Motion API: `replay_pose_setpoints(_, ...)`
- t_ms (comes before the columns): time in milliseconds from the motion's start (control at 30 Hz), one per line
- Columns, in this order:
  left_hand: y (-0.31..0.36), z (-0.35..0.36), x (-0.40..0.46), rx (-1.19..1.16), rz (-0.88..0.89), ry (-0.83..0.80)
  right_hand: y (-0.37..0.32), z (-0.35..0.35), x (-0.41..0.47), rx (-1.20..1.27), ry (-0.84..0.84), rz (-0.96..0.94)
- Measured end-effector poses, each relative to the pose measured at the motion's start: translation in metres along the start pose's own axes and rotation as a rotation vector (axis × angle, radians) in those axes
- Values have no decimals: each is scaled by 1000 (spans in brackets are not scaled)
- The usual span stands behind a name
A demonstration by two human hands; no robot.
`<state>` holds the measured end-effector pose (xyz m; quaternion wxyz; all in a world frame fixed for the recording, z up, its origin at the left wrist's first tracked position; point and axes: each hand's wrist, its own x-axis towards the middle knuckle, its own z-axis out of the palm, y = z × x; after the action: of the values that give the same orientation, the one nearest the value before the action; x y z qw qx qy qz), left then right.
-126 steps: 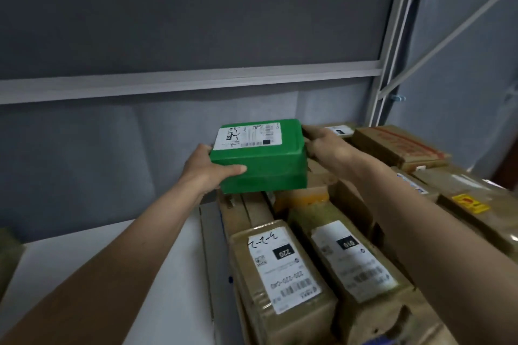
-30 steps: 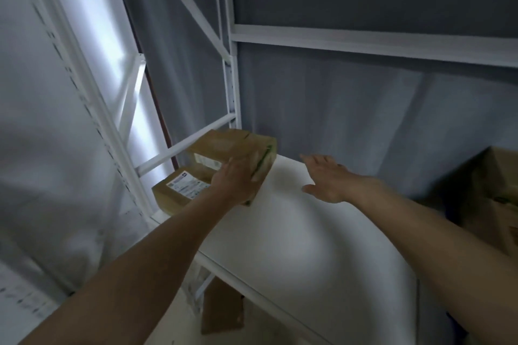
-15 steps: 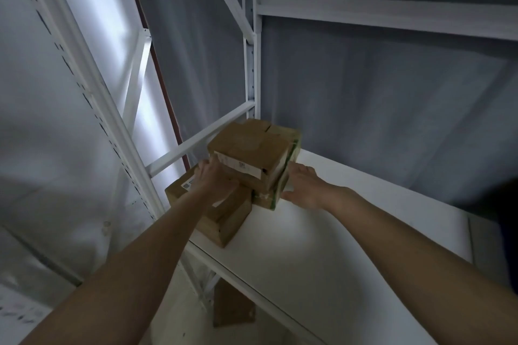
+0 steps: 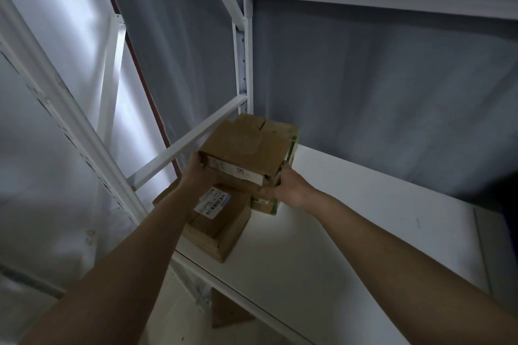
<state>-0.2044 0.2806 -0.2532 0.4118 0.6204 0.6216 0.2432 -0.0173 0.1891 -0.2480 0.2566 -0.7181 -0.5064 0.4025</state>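
A brown cardboard box (image 4: 246, 148) with a white label on its near side is held up at the left end of a white shelf (image 4: 350, 232). My left hand (image 4: 197, 173) grips its left side and my right hand (image 4: 288, 186) grips its right lower corner. Below it lies another brown box (image 4: 224, 228) with a barcode label, at the shelf's front left corner. A box with green edges (image 4: 266, 204) stands behind and to the right, partly hidden by the held box.
White metal uprights and a cross bar (image 4: 185, 145) of the rack frame the shelf's left end. A grey fabric wall (image 4: 378, 92) backs the shelf. A brown box (image 4: 229, 314) lies on the floor below the shelf edge.
Both hands have closed in on the upper brown box and lifted it slightly. A few seconds ago they held a green box at another stack.
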Motion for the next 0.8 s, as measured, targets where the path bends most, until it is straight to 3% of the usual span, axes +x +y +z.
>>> replay_pose_setpoints(433,38,41,-28,-53,212,-77,23,-51,-37,128,198,34)
replay_pose_setpoints(567,59,72,-47,80,341,-91,44,-79,-68,91,271,75)
replay_pose_setpoints(800,104,137,-81,-28,395,-317,88,-132,-132,29,477,167)
